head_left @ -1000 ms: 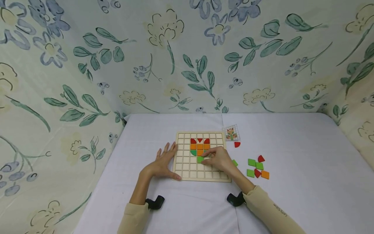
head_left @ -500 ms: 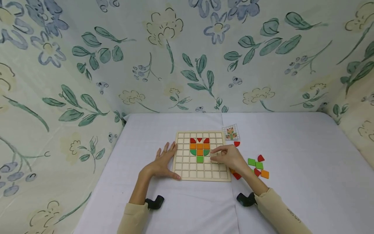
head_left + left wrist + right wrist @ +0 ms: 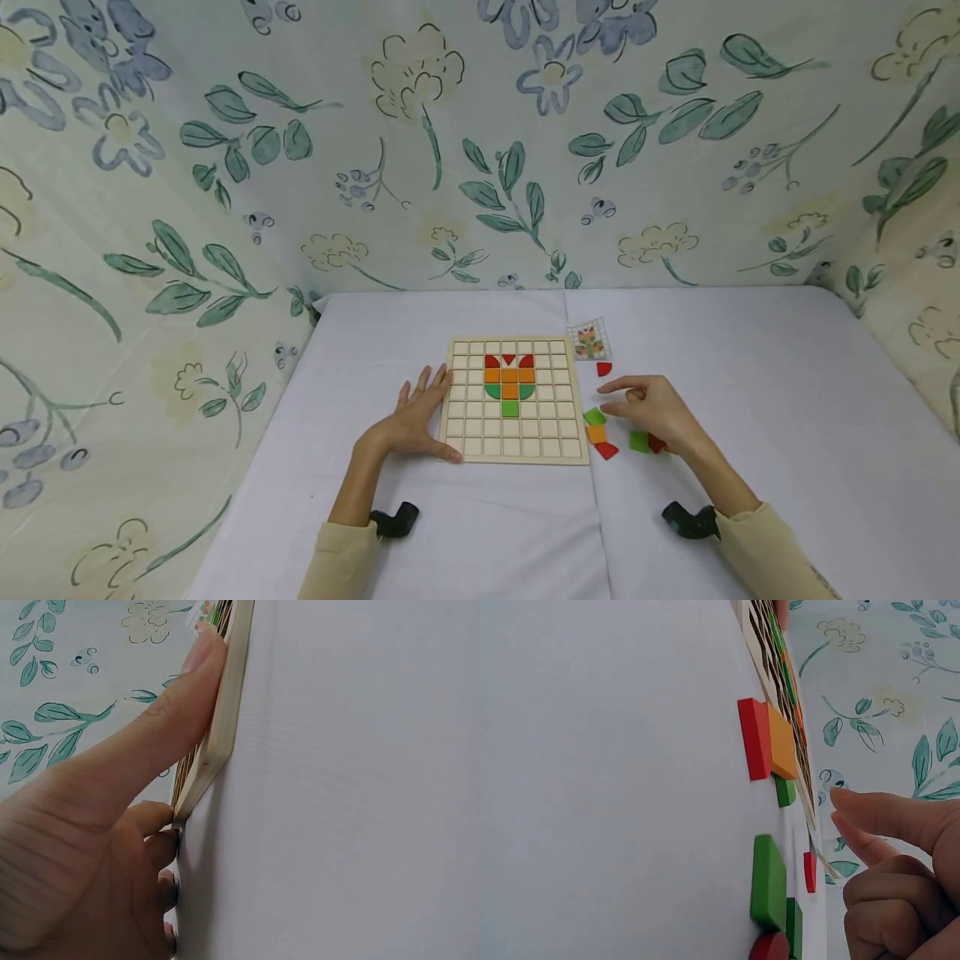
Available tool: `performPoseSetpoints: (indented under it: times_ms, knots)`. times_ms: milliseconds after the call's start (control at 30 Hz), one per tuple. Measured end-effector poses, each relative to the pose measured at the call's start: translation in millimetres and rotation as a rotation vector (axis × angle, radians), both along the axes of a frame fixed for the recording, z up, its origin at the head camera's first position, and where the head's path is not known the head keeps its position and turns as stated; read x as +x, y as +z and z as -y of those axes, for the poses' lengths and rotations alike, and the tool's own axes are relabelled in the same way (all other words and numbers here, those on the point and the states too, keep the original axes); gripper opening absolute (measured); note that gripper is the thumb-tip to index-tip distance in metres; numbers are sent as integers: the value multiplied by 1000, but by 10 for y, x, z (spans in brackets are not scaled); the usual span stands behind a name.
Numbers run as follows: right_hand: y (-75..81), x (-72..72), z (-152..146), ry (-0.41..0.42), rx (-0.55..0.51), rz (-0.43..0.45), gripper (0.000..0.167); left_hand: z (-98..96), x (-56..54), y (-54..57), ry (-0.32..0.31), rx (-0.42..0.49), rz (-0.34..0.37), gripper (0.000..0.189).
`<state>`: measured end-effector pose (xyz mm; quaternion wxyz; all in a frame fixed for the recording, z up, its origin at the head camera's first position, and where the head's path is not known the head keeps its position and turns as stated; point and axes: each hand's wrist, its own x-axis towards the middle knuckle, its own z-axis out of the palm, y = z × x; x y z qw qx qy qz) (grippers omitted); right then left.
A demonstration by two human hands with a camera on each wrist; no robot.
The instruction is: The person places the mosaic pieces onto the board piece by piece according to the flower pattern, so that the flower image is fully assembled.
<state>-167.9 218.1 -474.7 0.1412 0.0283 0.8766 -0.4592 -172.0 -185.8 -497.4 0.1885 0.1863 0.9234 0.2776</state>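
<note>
In the head view a wooden grid board (image 3: 476,448) lies on the table. Red, orange and green pieces form a tulip shape on it, with a light green square (image 3: 510,409) at the bottom. My left hand (image 3: 408,427) rests at the board's left side, fingers spread, thumb (image 3: 161,712) on its front edge. To the right of the board, my right hand (image 3: 662,414) hovers above loose pieces. Its thumb and index finger are extended and the other fingers curled. Nothing shows between the fingertips. Nearest are a green square (image 3: 639,442) and a partly hidden red piece (image 3: 657,443).
Beside the board's right edge lie a green piece (image 3: 594,416), an orange square (image 3: 596,434) and a red quarter-round (image 3: 606,451). A pattern card (image 3: 588,342) touches the upper right corner, with another red piece (image 3: 604,368) below it. White cloth (image 3: 480,533) covers the table.
My right hand has drawn back from the board and moved right, over the loose pieces. The green square it was touching stays in the grid. My left hand has stayed in place.
</note>
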Motion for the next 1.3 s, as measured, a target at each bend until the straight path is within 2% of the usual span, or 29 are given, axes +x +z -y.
performPoseSetpoints:
  times_ms: [200, 400, 667, 833, 1167, 1300]
  knots:
    - [-76, 18, -205, -34, 37, -26, 42, 8, 8, 1, 7, 4, -2, 138]
    - [-128, -65, -317, -75, 75, -48, 46, 15, 15, 12, 9, 0, -4, 138]
    - [-119, -254, -192, -121, 69, -3, 51, 19, 17, 19, 1, 3, 2, 138]
    - [-112, -335, -101, -118, 58, 22, 53, 11, 17, 11, -5, -6, -1, 138]
    - [-142, -384, -53, -127, 50, 34, 49, -3, 4, 6, 5, 7, 4, 138]
    - [-154, -399, -51, -129, 34, 9, 47, 1, -4, 4, 7, 2, 1, 138]
